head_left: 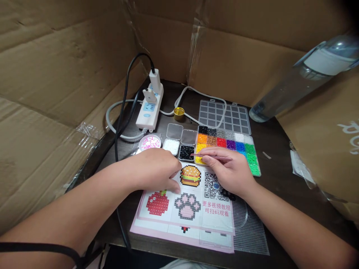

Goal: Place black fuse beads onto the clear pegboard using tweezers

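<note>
My right hand (227, 168) is closed on pink metal tweezers (215, 156). Their tips reach left into a small square box of black beads (186, 152). My left hand (159, 170) rests over the pattern sheet (183, 222), with its thumb apart from the bent fingers and nothing visible between them. Printed on that sheet are a burger, a red fruit, a paw and a QR code. A small box of white beads (171, 146) stands beside the black one. Behind my left hand, a round white dish (150, 142) holds pink and white beads.
The sorted bead case (221, 142) lies behind my right hand, its lid (224, 116) folded back. A power strip (150, 108) with cables, a gold cup (178, 113) and a tilted water bottle (297, 82) stand farther back. Cardboard walls (238, 56) surround the table.
</note>
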### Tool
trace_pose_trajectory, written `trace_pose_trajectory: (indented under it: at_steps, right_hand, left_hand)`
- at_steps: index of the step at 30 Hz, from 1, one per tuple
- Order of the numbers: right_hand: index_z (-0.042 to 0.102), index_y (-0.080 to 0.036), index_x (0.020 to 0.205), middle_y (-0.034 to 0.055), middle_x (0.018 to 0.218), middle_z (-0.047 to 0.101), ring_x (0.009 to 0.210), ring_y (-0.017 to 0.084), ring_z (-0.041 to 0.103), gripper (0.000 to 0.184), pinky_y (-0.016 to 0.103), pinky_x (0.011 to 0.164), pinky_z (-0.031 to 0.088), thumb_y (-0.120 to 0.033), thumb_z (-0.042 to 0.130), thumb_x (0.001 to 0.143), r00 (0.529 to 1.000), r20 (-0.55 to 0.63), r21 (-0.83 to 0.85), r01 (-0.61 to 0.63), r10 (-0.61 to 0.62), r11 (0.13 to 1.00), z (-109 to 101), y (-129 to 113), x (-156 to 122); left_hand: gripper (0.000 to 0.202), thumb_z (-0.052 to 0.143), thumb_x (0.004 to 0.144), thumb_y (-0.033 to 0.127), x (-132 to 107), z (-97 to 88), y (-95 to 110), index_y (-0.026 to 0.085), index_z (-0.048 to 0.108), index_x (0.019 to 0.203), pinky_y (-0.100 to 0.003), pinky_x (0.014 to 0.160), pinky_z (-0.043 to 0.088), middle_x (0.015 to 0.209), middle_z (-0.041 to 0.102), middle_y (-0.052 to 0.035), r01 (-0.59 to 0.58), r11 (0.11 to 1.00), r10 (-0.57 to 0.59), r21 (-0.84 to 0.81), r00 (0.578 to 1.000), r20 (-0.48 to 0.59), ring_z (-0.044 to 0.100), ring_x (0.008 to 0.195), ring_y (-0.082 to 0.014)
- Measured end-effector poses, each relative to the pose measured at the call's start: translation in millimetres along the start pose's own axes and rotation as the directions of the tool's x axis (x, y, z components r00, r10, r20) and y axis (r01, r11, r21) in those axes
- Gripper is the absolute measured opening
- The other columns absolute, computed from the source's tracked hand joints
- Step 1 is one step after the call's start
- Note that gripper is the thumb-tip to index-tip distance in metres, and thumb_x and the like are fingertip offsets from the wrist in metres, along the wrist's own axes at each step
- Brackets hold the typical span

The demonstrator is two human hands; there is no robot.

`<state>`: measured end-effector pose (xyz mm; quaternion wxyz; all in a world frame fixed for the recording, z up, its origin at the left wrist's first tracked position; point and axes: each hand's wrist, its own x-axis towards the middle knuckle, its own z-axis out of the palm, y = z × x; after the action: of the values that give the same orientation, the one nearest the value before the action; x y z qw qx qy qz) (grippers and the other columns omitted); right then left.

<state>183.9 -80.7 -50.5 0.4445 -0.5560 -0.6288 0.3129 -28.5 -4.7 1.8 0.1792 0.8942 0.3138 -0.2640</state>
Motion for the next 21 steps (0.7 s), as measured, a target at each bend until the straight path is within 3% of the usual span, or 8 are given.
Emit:
trace_pose_trajectory:
  at_steps: [14, 21]
  right_hand:
    - [0.087, -0.024, 0.093, 0.0067, 0.099, 0.087, 0.092, 0.023, 0.085, 0.015, 0.039, 0.084, 0.072, -0.025, 0.072, 0.093, 1.0, -0.007, 0.008, -0.008, 0.008, 1.0, -0.3, 0.7, 0.2]
    - [0.086, -0.024, 0.092, 0.0064, 0.098, 0.087, 0.092, 0.023, 0.085, 0.015, 0.04, 0.086, 0.072, -0.026, 0.071, 0.094, 1.0, -0.026, -0.007, 0.008, -0.008, 1.0, -0.6, 1.4, 0.4]
  left_hand:
    - [0.036, 0.076, 0.085, 0.058, 0.3, 0.9, -0.3, 0.024, 0.073, 0.076, -0.034, 0.059, 0.028, 0.067, 0.066, -0.0021, -0.004, 1.0, 0.004, -0.01, 1.0, -0.011, 0.047, 0.057, -0.0173]
    - [0.035, 0.076, 0.085, 0.059, 0.2, 0.4, 0.4, 0.024, 0.075, 0.078, -0.035, 0.061, 0.031, 0.069, 0.069, -0.0031, 0.005, 1.0, -0.005, -0.013, 1.0, -0.004, 0.052, 0.059, -0.0187]
